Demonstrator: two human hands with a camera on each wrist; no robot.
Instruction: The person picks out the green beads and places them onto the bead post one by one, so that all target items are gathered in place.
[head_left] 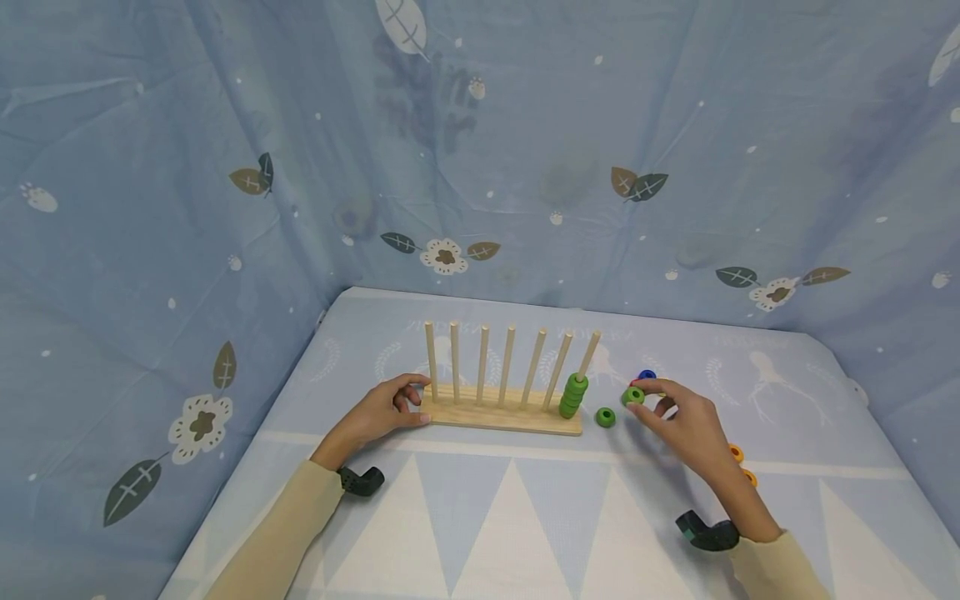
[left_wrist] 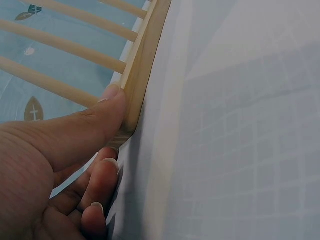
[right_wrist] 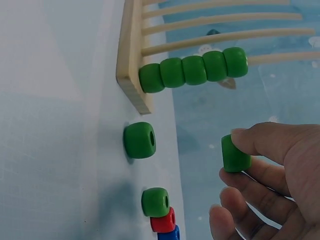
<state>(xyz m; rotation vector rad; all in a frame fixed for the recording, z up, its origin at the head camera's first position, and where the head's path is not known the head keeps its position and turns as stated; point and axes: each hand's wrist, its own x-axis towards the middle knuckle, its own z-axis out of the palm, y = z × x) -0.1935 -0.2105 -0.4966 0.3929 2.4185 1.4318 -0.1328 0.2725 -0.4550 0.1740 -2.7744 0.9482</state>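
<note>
A wooden rack [head_left: 498, 417] stands near the middle of the bench [head_left: 555, 508], its flat base carrying a row of 7 upright pegs [head_left: 482, 367]. The peg at the person's right end [head_left: 587, 357] bears a stack of 5 green beads [head_left: 573, 396], with its upper part bare above them; the other 6 pegs carry nothing.

The left hand [head_left: 386, 408] grips the rack at the left end of its base — in the left wrist view the thumb presses along the wood beside the nearest peg, with the fingers curled below at the end.

The right hand [head_left: 686, 421] pinches 1 green bead [right_wrist: 235, 156] between thumb and fingers, holding it raised above the bench, to the right of the rack and apart from the stack.

On the bench, a loose green bead [head_left: 605, 417] sits between the rack's right end and the right hand. The right wrist view shows another green bead [right_wrist: 155, 202] farther off, near a red bead [right_wrist: 163, 220] and a blue bead [right_wrist: 170, 233]. By the right wrist lie 2 orange-yellow beads [head_left: 737, 452], partly covered by the arm.

Light sleeves [head_left: 288, 521] and black wrist devices [head_left: 363, 481] show on the arms — a blue curtain [head_left: 525, 125] printed with leaves and flowers hangs behind.
</note>
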